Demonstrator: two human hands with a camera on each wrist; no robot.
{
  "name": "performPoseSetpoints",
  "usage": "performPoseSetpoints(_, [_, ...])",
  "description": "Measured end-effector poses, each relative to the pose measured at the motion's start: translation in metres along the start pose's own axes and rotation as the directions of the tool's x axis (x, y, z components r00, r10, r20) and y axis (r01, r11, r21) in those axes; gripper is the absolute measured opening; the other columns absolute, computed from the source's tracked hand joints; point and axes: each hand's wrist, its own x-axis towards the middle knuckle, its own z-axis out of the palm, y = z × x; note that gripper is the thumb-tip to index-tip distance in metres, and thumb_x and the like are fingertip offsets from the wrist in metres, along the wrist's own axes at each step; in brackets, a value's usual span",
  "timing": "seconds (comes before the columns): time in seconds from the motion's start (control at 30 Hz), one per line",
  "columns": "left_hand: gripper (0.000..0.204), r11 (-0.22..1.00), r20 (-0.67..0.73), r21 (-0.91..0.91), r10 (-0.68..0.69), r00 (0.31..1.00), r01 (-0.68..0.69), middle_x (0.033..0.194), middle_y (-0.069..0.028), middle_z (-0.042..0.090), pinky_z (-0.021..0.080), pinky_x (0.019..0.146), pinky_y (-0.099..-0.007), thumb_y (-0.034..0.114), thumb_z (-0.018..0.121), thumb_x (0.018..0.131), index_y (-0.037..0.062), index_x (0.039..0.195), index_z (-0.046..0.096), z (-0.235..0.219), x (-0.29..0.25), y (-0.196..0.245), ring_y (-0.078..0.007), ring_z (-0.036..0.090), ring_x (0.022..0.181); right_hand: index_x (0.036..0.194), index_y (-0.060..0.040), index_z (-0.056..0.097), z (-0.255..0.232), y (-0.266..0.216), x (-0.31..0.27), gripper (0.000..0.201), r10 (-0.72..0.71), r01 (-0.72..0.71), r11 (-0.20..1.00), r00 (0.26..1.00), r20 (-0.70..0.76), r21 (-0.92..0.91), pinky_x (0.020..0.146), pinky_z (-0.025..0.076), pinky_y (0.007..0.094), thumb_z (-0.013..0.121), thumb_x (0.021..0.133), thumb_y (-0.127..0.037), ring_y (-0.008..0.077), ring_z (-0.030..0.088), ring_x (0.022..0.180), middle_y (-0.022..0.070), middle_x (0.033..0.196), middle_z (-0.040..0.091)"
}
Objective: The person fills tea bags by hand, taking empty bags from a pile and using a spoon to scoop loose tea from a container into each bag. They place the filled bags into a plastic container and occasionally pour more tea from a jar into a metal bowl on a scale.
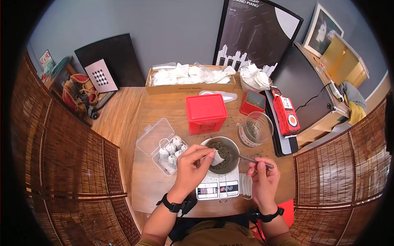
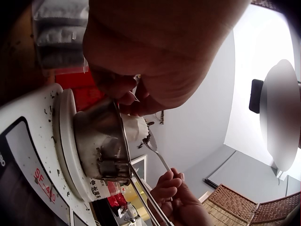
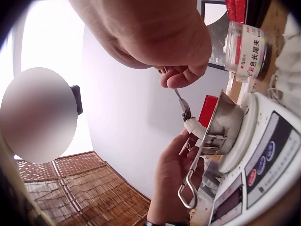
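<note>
My left hand (image 1: 191, 167) pinches a small white fabric pouch (image 1: 217, 159) over a metal pot (image 1: 235, 163). Dried dark green leaves (image 1: 223, 149) lie in the pot, which stands on a white digital scale (image 1: 217, 189). In my right hand (image 1: 264, 180) is a metal spoon (image 1: 254, 160), gripped by its handle. The right wrist view shows the spoon's bowl (image 3: 185, 107), heaped with leaves, right at the mouth of the pouch (image 3: 194, 127). Left of the pot, several filled, tied pouches (image 1: 171, 150) sit in a clear plastic box (image 1: 154, 137) with its lid up.
A red canister (image 1: 206, 114) stands behind the pot. To the right are a clear jar (image 1: 262, 130), a small red tin (image 1: 251, 102) and a red packet (image 1: 286, 115). A cardboard box (image 1: 188, 88) of white pouches lies at the back. Flat white pouches (image 1: 245, 186) lie beside the scale.
</note>
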Motion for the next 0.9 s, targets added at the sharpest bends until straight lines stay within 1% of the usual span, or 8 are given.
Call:
performPoseSetpoints(0.2, [0.014,1.000,0.000,0.002,-0.009,1.000,0.009,0.105,-0.0027,0.072,0.041,0.063,-0.0195,0.002,0.076,0.102,-0.0004,0.114,0.084,0.000,0.000,-0.001,-0.0024,0.058,0.080,0.125,0.0023,0.070,-0.003,0.001,-0.003,0.019,-0.060,0.062,0.997,0.997,0.045,-0.050,0.080,0.059,0.0314,0.066,0.112,-0.010,0.0170,0.071,0.087,0.0149,0.109,0.076])
performPoseSetpoints(0.4, [0.014,1.000,-0.003,-0.006,-0.012,1.000,0.012,0.105,-0.0030,0.072,0.042,0.064,-0.0195,0.002,0.075,0.103,-0.0010,0.115,0.083,0.001,0.000,-0.003,-0.0031,0.059,0.081,0.123,0.0046,0.073,-0.004,-0.002,-0.008,0.018,-0.104,0.136,0.961,0.984,0.142,-0.239,0.084,0.059,0.0309,0.068,0.110,-0.007,0.0185,0.074,0.092,0.0158,0.112,0.075])
performPoseSetpoints(0.47, [0.014,1.000,-0.002,-0.005,-0.016,1.000,0.016,0.105,-0.0032,0.072,0.042,0.065,-0.0194,0.002,0.075,0.103,-0.0012,0.114,0.083,0.000,0.000,-0.001,-0.0034,0.059,0.081,0.122,0.0051,0.073,-0.003,-0.005,-0.008,0.017,-0.177,0.225,0.903,0.971,0.160,-0.365,0.084,0.059,0.0300,0.068,0.109,-0.006,0.0182,0.074,0.091,0.0155,0.112,0.075])
performPoseSetpoints(0.57, [0.013,1.000,-0.006,0.027,-0.007,1.000,0.007,0.105,-0.0040,0.072,0.043,0.066,-0.0193,0.002,0.075,0.103,-0.0018,0.113,0.082,0.000,0.000,0.001,-0.0042,0.060,0.082,0.121,0.0041,0.074,-0.001,-0.008,-0.009,0.017,-0.165,0.176,0.910,0.984,0.061,-0.375,0.083,0.059,0.0292,0.069,0.109,-0.006,0.0169,0.074,0.089,0.0147,0.110,0.074])
performPoseSetpoints(0.7, [0.012,0.999,-0.043,-0.022,0.044,0.998,-0.045,0.106,-0.0059,0.073,0.046,0.066,-0.0205,0.001,0.074,0.103,-0.0027,0.112,0.081,0.000,0.000,0.003,-0.0052,0.061,0.082,0.120,0.0036,0.074,-0.009,-0.008,-0.010,0.016,-0.115,0.132,0.901,0.991,0.066,-0.414,0.080,0.058,0.0280,0.070,0.108,-0.007,0.0152,0.072,0.086,0.0133,0.108,0.074])
performPoseSetpoints(0.77, [0.012,0.997,-0.052,-0.048,0.066,0.996,-0.068,0.106,-0.0067,0.073,0.047,0.064,-0.0209,0.000,0.073,0.104,-0.0032,0.112,0.080,0.001,0.000,0.005,-0.0056,0.062,0.080,0.118,0.0027,0.077,-0.009,-0.011,-0.010,0.015,-0.066,0.131,0.873,0.986,0.152,-0.469,0.077,0.057,0.0277,0.072,0.107,-0.006,0.0146,0.071,0.086,0.0109,0.105,0.074])
performPoseSetpoints(0.83, [0.011,0.987,-0.072,-0.134,0.082,0.994,-0.091,0.106,-0.0086,0.072,0.047,0.059,-0.0214,0.000,0.072,0.104,-0.0040,0.112,0.079,0.002,-0.001,0.006,-0.0072,0.062,0.073,0.117,0.0023,0.078,-0.005,-0.009,-0.011,0.014,-0.028,0.110,0.870,0.984,0.174,-0.481,0.075,0.056,0.0275,0.073,0.105,-0.004,0.0151,0.071,0.086,0.0104,0.104,0.074])
performPoseSetpoints(0.9, [0.012,0.985,-0.072,-0.152,0.067,0.995,-0.077,0.109,-0.0092,0.072,0.049,0.059,-0.0209,-0.001,0.071,0.105,-0.0045,0.113,0.079,0.000,-0.003,0.006,-0.0067,0.064,0.073,0.116,0.0019,0.079,-0.002,-0.007,-0.011,0.013,0.007,0.090,0.866,0.981,0.193,-0.492,0.074,0.056,0.0274,0.074,0.104,-0.002,0.0157,0.071,0.086,0.0099,0.103,0.075])
